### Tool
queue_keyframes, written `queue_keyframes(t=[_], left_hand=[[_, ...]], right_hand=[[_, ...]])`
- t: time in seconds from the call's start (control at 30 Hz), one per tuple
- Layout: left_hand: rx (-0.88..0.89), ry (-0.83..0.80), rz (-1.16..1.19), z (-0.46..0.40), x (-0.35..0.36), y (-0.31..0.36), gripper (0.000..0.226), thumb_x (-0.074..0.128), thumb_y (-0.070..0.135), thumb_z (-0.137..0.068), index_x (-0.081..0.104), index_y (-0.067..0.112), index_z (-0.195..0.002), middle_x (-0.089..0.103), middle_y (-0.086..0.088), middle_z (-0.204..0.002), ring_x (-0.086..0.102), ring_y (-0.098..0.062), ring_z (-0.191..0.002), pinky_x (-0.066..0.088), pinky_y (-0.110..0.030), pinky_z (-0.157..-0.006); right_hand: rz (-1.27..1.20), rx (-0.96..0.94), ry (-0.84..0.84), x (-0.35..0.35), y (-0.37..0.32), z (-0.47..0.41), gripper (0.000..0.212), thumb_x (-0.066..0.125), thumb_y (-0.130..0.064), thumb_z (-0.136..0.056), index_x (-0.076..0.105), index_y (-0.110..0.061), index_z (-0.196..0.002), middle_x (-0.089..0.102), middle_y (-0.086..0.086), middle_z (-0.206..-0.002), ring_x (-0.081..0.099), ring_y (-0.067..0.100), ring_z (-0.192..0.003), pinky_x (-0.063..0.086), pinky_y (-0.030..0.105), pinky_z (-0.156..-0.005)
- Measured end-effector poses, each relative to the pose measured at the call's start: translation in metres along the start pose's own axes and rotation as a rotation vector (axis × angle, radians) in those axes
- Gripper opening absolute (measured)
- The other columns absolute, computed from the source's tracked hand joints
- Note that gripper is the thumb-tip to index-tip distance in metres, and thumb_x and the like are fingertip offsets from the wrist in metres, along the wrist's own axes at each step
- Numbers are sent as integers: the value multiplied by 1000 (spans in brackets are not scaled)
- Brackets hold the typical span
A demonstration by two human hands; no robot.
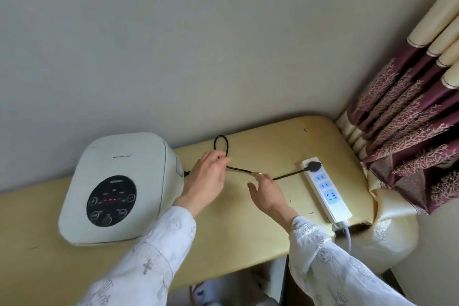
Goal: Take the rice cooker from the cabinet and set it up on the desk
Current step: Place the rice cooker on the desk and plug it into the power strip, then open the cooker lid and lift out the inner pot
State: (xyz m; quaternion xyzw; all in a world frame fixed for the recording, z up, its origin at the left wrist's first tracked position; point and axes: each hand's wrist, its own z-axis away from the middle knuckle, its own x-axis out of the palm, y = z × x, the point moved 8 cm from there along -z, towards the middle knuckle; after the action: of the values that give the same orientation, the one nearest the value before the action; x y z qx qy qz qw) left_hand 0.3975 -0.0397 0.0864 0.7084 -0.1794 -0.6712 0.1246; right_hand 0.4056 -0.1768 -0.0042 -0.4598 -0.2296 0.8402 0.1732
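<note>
The pale yellow table (248,231) runs along a plain wall, with a maroon and cream curtain (409,112) hanging past its end beyond the power strip. The white rice cooker (119,189) sits on the table against the wall, lid shut, red marks glowing on its round black panel. Away from the cooker, toward the curtain, lies a white power strip (325,189) with a black plug (313,165) seated in its end socket. A black cord (288,175) runs from that plug back to the cooker's side. The left hand (206,179), just beside the cooker, pinches the cord where it doubles into a small loop. The right hand (267,194), between cooker and strip, touches the cord with loosely open fingers.
</note>
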Motion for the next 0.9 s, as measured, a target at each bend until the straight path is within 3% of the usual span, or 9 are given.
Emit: queue_keyframes(t=[0.2,0.3,0.4,0.47,0.53,0.6,0.73,0.8,0.9], left_hand=[[-88,221,-40,69,-82,-74,28,47,-3,-81,69,4,-98,66,-15,-103,61,-34,-102,53,-41,-88],[-226,311,-66,108,-107,-125,25,51,-3,-82,68,4,-100,63,-19,-112,58,-38,-108,49,-45,-93],[-473,327,-51,147,-115,-181,32,50,5,-88,59,5,-119,50,-22,-131,47,-40,-122,43,-49,-100],[-638,300,42,168,-112,-216,41,46,14,-92,46,6,-132,38,-22,-142,38,-38,-130,36,-48,-104],[-785,273,253,186,-101,-243,50,41,25,-94,30,8,-140,30,-19,-147,30,-35,-134,31,-46,-109],[-892,246,501,196,-85,-259,60,40,34,-94,20,7,-144,29,-16,-149,28,-32,-138,26,-43,-113],[-938,307,677,199,-79,-264,44,39,35,-94,37,9,-129,53,-10,-131,49,-29,-121,37,-40,-103],[-930,311,681,197,-78,-258,39,40,29,-95,37,8,-128,54,-9,-128,50,-27,-118,37,-35,-99],[-891,326,720,196,-70,-247,47,41,30,-95,31,7,-135,47,-12,-137,44,-28,-126,34,-42,-108]], right_hand=[[-53,-161,-173,58,-108,36,42,44,-25,-96,47,-8,-134,55,13,-134,54,26,-120,40,28,-100],[-132,-184,-206,74,-150,50,47,44,-32,-95,44,-9,-136,54,11,-135,55,25,-120,41,29,-100],[-204,-202,-192,87,-174,58,54,49,-36,-93,40,-9,-139,51,9,-139,54,25,-122,40,26,-95],[-274,-187,-165,93,-181,61,51,55,-32,-91,44,-8,-135,53,6,-135,57,24,-116,41,22,-89],[-377,-153,-169,100,-181,61,52,62,-31,-87,46,-13,-133,55,2,-132,57,19,-106,47,29,-88],[-503,-84,-228,106,-176,57,55,64,-29,-85,45,-18,-136,54,-3,-132,55,18,-109,52,36,-84],[-688,4,-328,115,-172,49,50,60,-20,-89,44,-23,-136,50,-8,-139,52,19,-121,51,34,-79],[-730,29,-337,113,-171,45,48,57,-19,-90,43,-27,-136,50,-11,-139,50,18,-123,46,38,-86],[-744,15,-349,103,-173,39,47,52,-16,-92,43,-33,-135,52,-14,-137,50,16,-123,42,40,-90]])
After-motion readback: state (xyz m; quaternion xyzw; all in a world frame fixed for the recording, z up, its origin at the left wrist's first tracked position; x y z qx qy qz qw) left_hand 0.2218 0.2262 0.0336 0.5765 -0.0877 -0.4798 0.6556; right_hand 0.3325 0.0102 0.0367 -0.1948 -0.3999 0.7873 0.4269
